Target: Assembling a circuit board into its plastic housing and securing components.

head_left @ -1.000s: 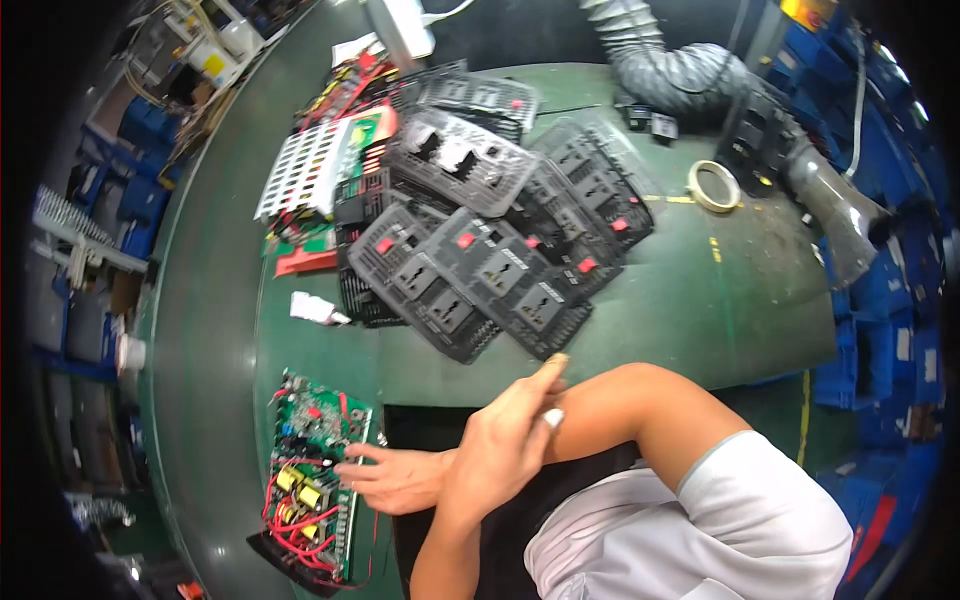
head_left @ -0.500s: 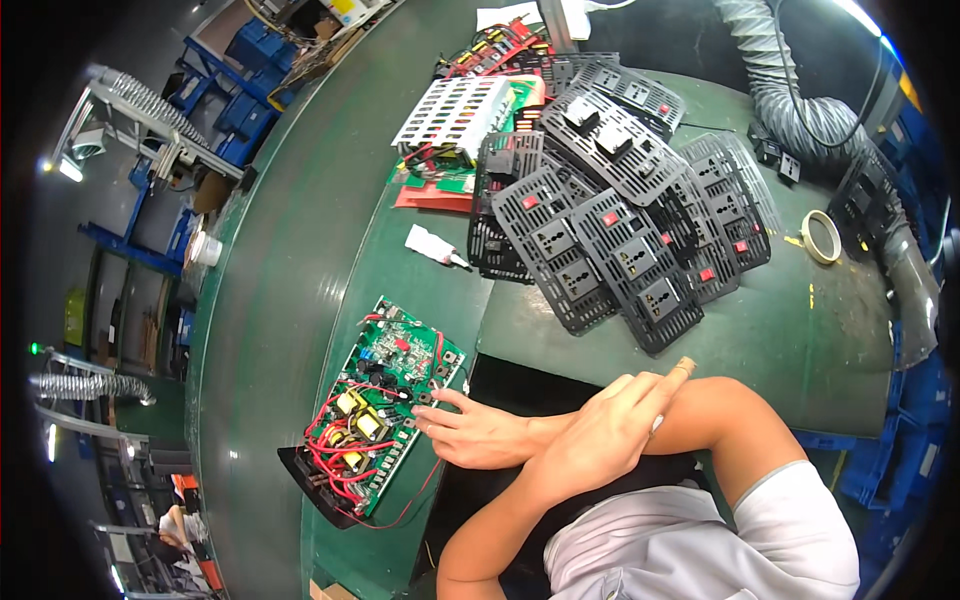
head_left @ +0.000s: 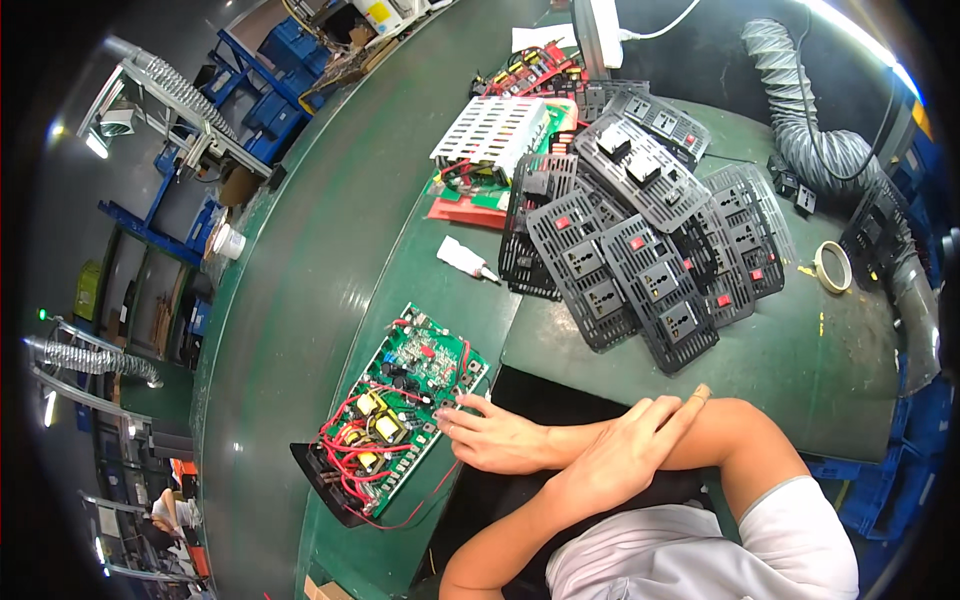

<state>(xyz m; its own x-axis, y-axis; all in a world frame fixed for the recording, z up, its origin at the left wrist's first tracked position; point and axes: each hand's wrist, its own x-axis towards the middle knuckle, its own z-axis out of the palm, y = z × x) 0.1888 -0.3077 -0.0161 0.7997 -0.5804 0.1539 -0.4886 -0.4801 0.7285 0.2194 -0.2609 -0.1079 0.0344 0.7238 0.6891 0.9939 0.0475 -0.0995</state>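
My arms are crossed in front of me. My right hand [head_left: 500,438] reaches across to my left side, fingers [head_left: 452,412] spread and released, tips touching the near edge of the green circuit board [head_left: 395,415]. It grips nothing, just rests on the board edge.

The board sits tilted on the green table [head_left: 330,270] at my left, on a black base tray [head_left: 325,490]. It carries yellow transformers, blue parts and red wires looping off its lower end.

My left hand [head_left: 625,450] lies over my right forearm, fingers [head_left: 672,412] loose and extended, holding nothing. 1 fingertip has a tan finger cot on it.

Under my arms is a black mat [head_left: 545,395].

Beyond the mat, well apart from both hands: a pile of black socket panels [head_left: 640,250] with red switches, overlapping each other. Left of the pile lies a small white tube [head_left: 462,258], just beside the panels. Further back sits a white slotted cover [head_left: 495,130] over another board with red wires.

On the right side of the table is a roll of tape [head_left: 832,266], near a grey corrugated hose [head_left: 800,110] that runs along the far right.

The far left is off the table, with blue racks [head_left: 160,200] and floor clutter, too blurred to detail
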